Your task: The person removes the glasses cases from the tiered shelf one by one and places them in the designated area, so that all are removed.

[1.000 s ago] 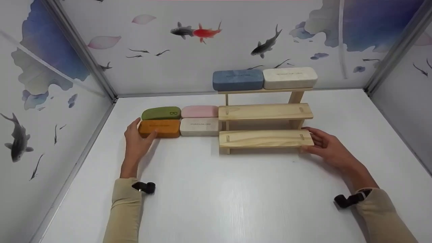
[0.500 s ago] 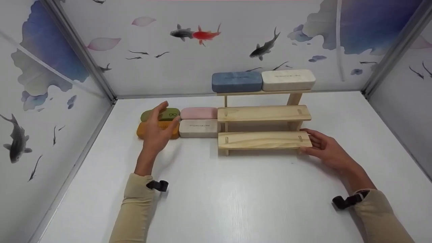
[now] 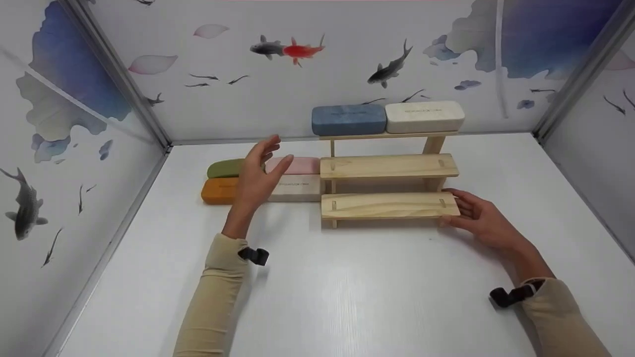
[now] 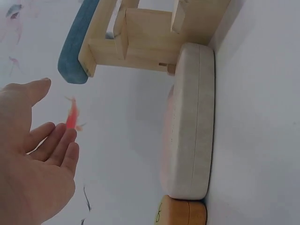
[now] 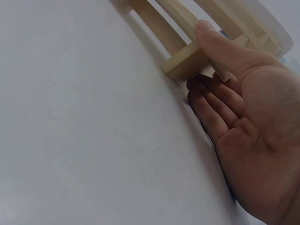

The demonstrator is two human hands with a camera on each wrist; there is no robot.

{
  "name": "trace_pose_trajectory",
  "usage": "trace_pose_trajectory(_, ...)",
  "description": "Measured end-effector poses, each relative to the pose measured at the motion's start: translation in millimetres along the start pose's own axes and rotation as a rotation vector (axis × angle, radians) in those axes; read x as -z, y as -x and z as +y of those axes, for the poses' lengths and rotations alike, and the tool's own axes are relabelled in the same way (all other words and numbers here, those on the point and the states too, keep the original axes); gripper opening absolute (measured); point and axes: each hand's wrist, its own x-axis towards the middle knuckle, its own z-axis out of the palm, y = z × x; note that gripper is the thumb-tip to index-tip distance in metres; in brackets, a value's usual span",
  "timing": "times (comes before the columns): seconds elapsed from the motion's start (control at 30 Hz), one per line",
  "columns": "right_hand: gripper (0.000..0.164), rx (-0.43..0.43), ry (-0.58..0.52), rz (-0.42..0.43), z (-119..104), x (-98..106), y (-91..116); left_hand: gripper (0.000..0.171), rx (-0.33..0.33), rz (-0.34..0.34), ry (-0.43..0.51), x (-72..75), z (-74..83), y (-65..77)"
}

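My left hand, fingers loosely spread, hovers over the row of eyeglass cases and holds nothing. Beneath it lie a green case, an orange case, a pink case and an off-white case, each partly covered by the hand in the head view. A three-tier wooden display rack stands just right of these. My right hand grips the rack's lower right end. In the right wrist view the thumb lies over the end of the wood, with the fingers curled on the other side.
On the rack's top tier sit a blue case and a white case, end to end. Behind them rises a wall panel printed with fish. The white table extends toward me.
My left hand has let go of the orange case's left end, lifted, and moved rightward over the cases. The right hand stays on the rack.
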Motion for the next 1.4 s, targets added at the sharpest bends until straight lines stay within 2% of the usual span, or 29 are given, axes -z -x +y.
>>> trace_pose_trajectory(0.37, 0.077, -0.02, 0.007, 0.007, -3, -1, 0, 0.068, 0.001, -0.061, 0.109, -35.6, 17.2, -23.8)
trace_pose_trajectory(0.57, 0.078, -0.016, -0.008, 0.006, -3, 0, 1, 0.075, 0.047, -0.079, 0.126, -52.1, 24.5, -37.6)
trace_pose_trajectory(0.83, 0.08, -0.027, -0.017, 0.002, -3, -1, 0, 0.087, 0.098, -0.096, 0.175, -64.9, 26.5, -50.5)
trace_pose_trajectory(1.17, 0.08, -0.018, -0.043, -0.001, -1, 1, 1, 0.091, 0.132, -0.121, 0.304, -81.0, 22.2, -57.1)
trace_pose_trajectory(1.4, 0.08, -0.012, -0.04, 0.002, -1, 1, 1, 0.085, 0.115, -0.098, 0.288, -85.7, 20.7, -61.2)
